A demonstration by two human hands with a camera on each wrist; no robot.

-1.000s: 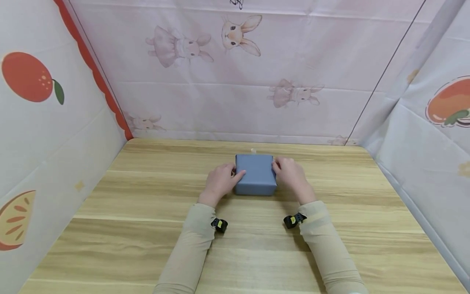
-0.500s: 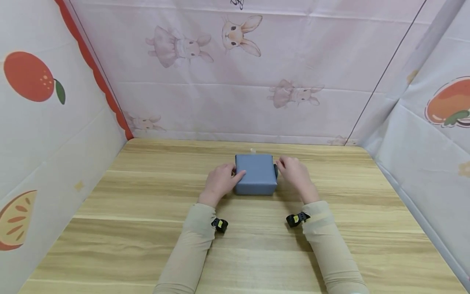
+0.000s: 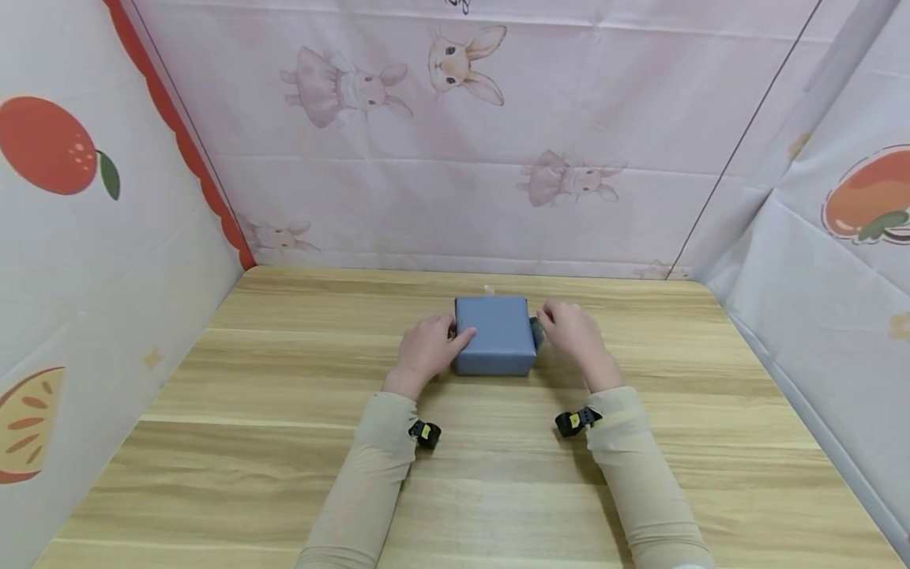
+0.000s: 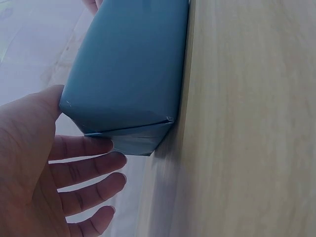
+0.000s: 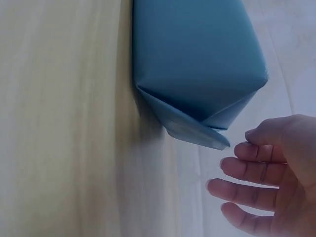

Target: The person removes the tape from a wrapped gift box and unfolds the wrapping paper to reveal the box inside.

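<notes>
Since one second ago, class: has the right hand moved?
Yes. The right hand has drawn rightward off the blue wrapped box, exposing the loose end flap.

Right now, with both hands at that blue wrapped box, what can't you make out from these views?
- Small pale thing behind the blue wrapped box, head view: too small to name.
- Box's far side and underside: hidden by the box itself in every view.
- Loose end flap by the right hand: whether it's taped, unclear.
- Left hand fingertips: hidden behind the box, head view.

wooden table (image 3: 284, 474), bunny-print cloth walls (image 3: 441, 197) (fruit-print sides)
</notes>
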